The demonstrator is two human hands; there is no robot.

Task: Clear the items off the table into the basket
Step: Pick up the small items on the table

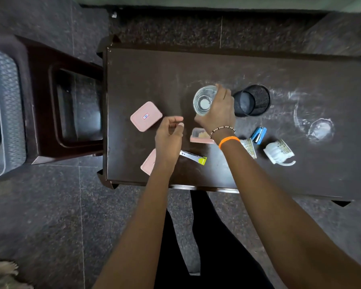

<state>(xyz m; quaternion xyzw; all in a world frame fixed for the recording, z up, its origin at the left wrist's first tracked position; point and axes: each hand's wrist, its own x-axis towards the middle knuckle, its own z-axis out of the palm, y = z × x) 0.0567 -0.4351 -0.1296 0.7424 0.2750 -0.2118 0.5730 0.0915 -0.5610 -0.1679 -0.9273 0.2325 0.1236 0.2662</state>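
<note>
Right hand (217,113) wrapped round clear drinking glass (204,100), fingers (222,91) curled over far rim and wall, thumb on near side; side grip, likely to lift it upright. Glass smooth, round, transparent, standing on dark counter (146,76) just beside black mesh pen cup (251,100), which lies tipped on its side, open mouth toward the glass. Whether glass has left the surface: cannot tell. Beaded bracelet and orange band on right wrist.

Left hand (169,135) hovering empty above counter, fingers (176,119) loosely curled, half open, holding nothing; probably readying for a nearby item.

Pink rectangular lid (146,116), rounded corners, matte plastic, small label, lying flat left of glass. Second pink lid (149,162) near front edge, partly hidden under left wrist. Pink open box (200,135) with pale contents, partly behind right wrist. Metal nail clipper (193,156) with green tip between the forearms. Blue stapler (258,135) to the right. White ribbed ceramic cup (278,153), patterned rim, tipped on its side, handle toward front edge; another similar cup (249,147) partly under right forearm.

Counter dark brown, scuffed, white smears and ring marks at right. Grey textured basket (8,105) at far left, well apart from the counter, beyond a dark stool (67,109); carry across needed. Most items uncleared; task early.
</note>
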